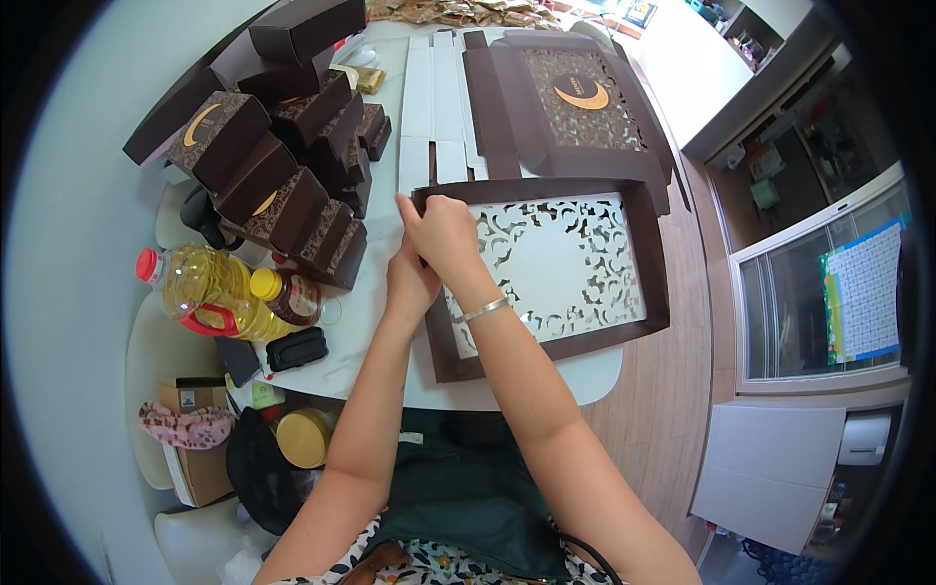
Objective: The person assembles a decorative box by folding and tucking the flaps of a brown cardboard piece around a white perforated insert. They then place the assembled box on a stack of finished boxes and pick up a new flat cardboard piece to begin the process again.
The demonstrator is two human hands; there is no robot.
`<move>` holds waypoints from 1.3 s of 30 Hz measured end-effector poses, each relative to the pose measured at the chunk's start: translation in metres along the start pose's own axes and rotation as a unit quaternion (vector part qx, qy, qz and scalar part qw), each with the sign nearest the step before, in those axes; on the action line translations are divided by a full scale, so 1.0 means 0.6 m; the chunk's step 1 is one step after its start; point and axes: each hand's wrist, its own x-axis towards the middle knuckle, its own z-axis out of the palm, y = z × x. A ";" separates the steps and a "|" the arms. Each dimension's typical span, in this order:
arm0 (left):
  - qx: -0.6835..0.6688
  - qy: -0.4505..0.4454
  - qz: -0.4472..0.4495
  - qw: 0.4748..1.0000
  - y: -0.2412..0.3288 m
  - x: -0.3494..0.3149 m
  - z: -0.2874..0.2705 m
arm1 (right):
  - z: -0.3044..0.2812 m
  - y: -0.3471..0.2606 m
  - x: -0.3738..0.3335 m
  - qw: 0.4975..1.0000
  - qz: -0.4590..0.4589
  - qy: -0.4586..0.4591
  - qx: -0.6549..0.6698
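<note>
A shallow dark brown cardboard box lid (648, 255) lies on the table before me, white inside, with a cut-out scroll pattern in its panel. Its far, right and near walls stand up. At its far left corner my right hand (446, 232), with a silver bracelet at the wrist, is closed with the fingers on the corner. Just below it, my left hand (413, 280) is closed on the left wall of the lid, close against the right hand. Both hands hide the corner between them.
Beyond the lid lie flat brown cardboard blanks (502, 107) with a gold crescent. Small brown boxes (292, 205) are stacked at the left, near an oil bottle (210, 288), a yellow-capped jar (292, 295) and a black case (296, 348). The white table's edge (600, 390) curves at right.
</note>
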 end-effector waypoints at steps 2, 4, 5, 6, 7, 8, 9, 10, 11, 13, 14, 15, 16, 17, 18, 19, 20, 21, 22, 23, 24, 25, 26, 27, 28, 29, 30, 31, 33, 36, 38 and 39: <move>0.061 -0.027 -0.029 0.997 -0.011 0.001 -0.004 | -0.001 0.002 -0.001 0.999 0.015 -0.028 -0.021; 0.211 -0.042 -0.030 0.976 0.053 -0.008 0.011 | 0.022 0.035 0.009 0.999 -0.002 0.016 -0.033; 0.308 -0.037 -0.028 0.950 0.085 -0.015 0.012 | 0.028 0.038 0.011 0.999 -0.018 0.027 -0.028; 0.314 -0.036 -0.030 0.948 0.089 -0.015 0.012 | 0.033 0.041 0.013 0.998 -0.033 0.038 -0.024; 0.320 -0.036 -0.032 0.946 0.092 -0.013 0.013 | 0.038 0.046 0.015 0.997 -0.048 0.050 -0.020; 0.327 -0.033 -0.036 0.944 0.092 -0.014 0.010 | 0.039 0.044 0.012 0.998 -0.048 0.050 -0.013; 0.280 -0.011 -0.051 0.959 0.073 -0.008 0.008 | 0.034 0.038 0.008 0.997 -0.049 0.051 -0.006; 0.232 0.012 -0.065 0.970 0.040 0.000 0.006 | 0.029 0.031 0.003 0.997 -0.050 0.052 0.002; 0.228 0.016 -0.064 0.971 0.040 0.004 0.009 | 0.017 0.026 0.000 0.999 -0.036 0.030 -0.023; 0.270 0.015 -0.051 0.961 0.083 -0.003 0.007 | 0.003 0.014 -0.011 0.997 -0.010 -0.019 -0.069; 0.311 0.005 -0.035 0.950 0.110 -0.010 0.008 | 0.004 0.018 -0.010 0.998 -0.023 -0.011 -0.060; 0.301 0.004 -0.036 0.953 0.107 -0.010 0.012 | 0.008 0.025 -0.005 0.998 -0.035 -0.003 -0.052; 0.291 0.004 -0.037 0.956 0.101 -0.009 0.016 | 0.012 0.032 0.001 0.998 -0.049 0.004 -0.043; 0.284 0.003 -0.036 0.958 0.100 -0.007 0.016 | 0.016 0.037 0.009 0.997 -0.064 -0.002 -0.043; 0.297 -0.014 -0.050 0.954 0.100 -0.006 0.014 | 0.019 0.042 0.017 0.996 -0.081 -0.008 -0.043; 0.310 -0.030 -0.063 0.948 0.101 -0.005 0.011 | 0.023 0.046 0.024 0.994 -0.097 -0.014 -0.043; 0.323 -0.046 -0.078 0.942 0.107 -0.005 0.010 | 0.024 0.048 0.028 0.995 -0.091 -0.016 -0.044; 0.354 -0.060 -0.082 0.930 0.112 -0.013 0.008 | 0.025 0.049 0.031 0.995 -0.085 -0.019 -0.045; 0.385 -0.073 -0.086 0.916 0.120 -0.030 0.004 | 0.027 0.050 0.034 0.996 -0.079 -0.022 -0.045; 0.416 -0.087 -0.089 0.901 0.132 -0.048 0.001 | 0.029 0.054 0.039 0.996 -0.069 -0.022 -0.045; 0.426 -0.108 -0.105 0.892 0.146 -0.064 -0.001 | 0.029 0.059 0.043 0.997 -0.056 -0.022 -0.045; 0.435 -0.130 -0.120 0.883 0.160 -0.081 -0.003 | 0.030 0.064 0.047 0.998 -0.043 -0.022 -0.046; 0.446 -0.148 -0.138 0.872 0.166 -0.097 -0.009 | 0.031 0.061 0.047 0.998 -0.028 -0.035 -0.041; 0.441 -0.144 -0.130 0.876 0.160 -0.112 -0.014 | 0.031 0.057 0.046 0.998 -0.013 -0.048 -0.037; 0.436 -0.142 -0.123 0.880 0.152 -0.125 -0.019 | 0.032 0.055 0.045 0.998 0.002 -0.061 -0.033; 0.432 -0.137 -0.113 0.884 0.150 -0.132 -0.023 | 0.034 0.055 0.046 0.998 -0.005 -0.045 -0.036; 0.434 -0.143 -0.118 0.882 0.151 -0.136 -0.027 | 0.038 0.058 0.046 0.999 -0.011 -0.028 -0.039; 0.435 -0.150 -0.124 0.879 0.154 -0.139 -0.030 | 0.043 0.060 0.047 0.999 -0.017 -0.011 -0.041; 0.426 -0.157 -0.119 0.883 0.156 -0.142 -0.032 | 0.047 0.067 0.055 0.999 -0.012 -0.007 -0.039; 0.382 -0.165 -0.095 0.904 0.144 -0.140 -0.037 | 0.052 0.068 0.055 0.999 -0.002 0.008 -0.051; 0.337 -0.182 -0.087 0.920 0.137 -0.135 -0.042 | 0.056 0.069 0.055 0.997 0.004 0.000 -0.072; 0.336 -0.187 -0.090 0.919 0.137 -0.133 -0.042 | 0.060 0.074 0.057 0.997 0.000 -0.001 -0.076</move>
